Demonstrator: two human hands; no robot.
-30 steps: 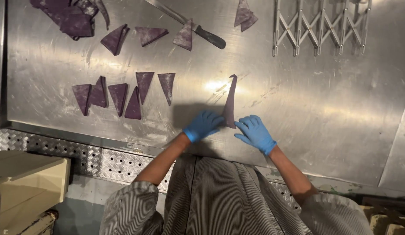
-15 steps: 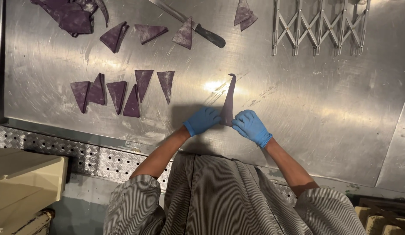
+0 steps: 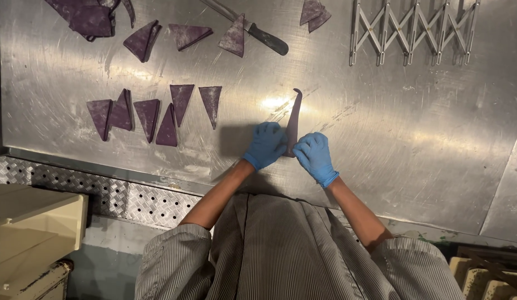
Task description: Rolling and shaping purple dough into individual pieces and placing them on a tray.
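Left hand (image 3: 267, 144) and right hand (image 3: 314, 155) in blue gloves, palms down, fingers curled against purple dough strip (image 3: 293, 119) between them, strip's tip stretching beyond fingertips

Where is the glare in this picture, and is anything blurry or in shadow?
Head view: the strongest glare sits on the steel table just above the left hand and right hand, beside the purple dough strip; a dark shadow falls left of the hands; the dough triangles and knife look sharp; the lower corners are dim.
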